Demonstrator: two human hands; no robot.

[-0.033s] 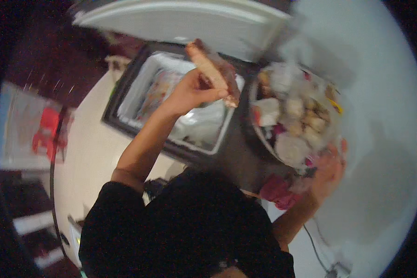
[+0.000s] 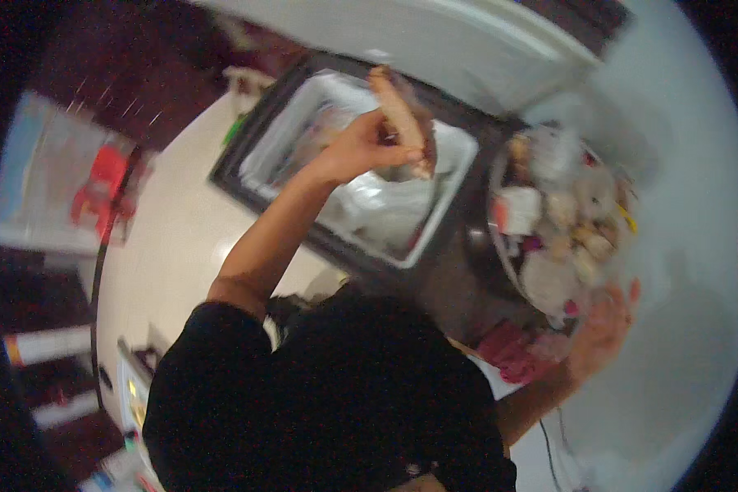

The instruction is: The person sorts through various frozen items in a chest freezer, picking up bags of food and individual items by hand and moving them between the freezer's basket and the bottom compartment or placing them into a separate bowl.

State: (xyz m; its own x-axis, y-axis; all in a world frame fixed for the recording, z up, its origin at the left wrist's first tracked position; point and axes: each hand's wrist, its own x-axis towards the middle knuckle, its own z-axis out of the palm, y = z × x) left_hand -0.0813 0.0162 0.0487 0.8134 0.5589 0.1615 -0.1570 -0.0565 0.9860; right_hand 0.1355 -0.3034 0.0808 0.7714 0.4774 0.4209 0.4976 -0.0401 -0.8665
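While the L hand [image 2: 359, 152] pinches the long tan stick-shaped piece [image 2: 397, 108] (matl. unclear) low, that's prob. stiff & light, best held midway, R hand [image 2: 603, 332] spread.

The elongated tan piece [image 2: 398, 111] presented a matt, uneven surface. The chest liner [image 2: 262, 148] was white and frosted-looking; its frame [image 2: 225, 174] was dark and smooth. Inside, a white plastic-looking package [image 2: 385, 201] returned a glossy highlight. The raised lid [image 2: 467, 49] was smooth and pale. The bags [image 2: 555, 156] appeared to be thin, translucent, crinkled plastic. The shirt [image 2: 328, 377] was matt black cloth. The cream floor [image 2: 197, 205] had a smooth, lightly reflective finish.
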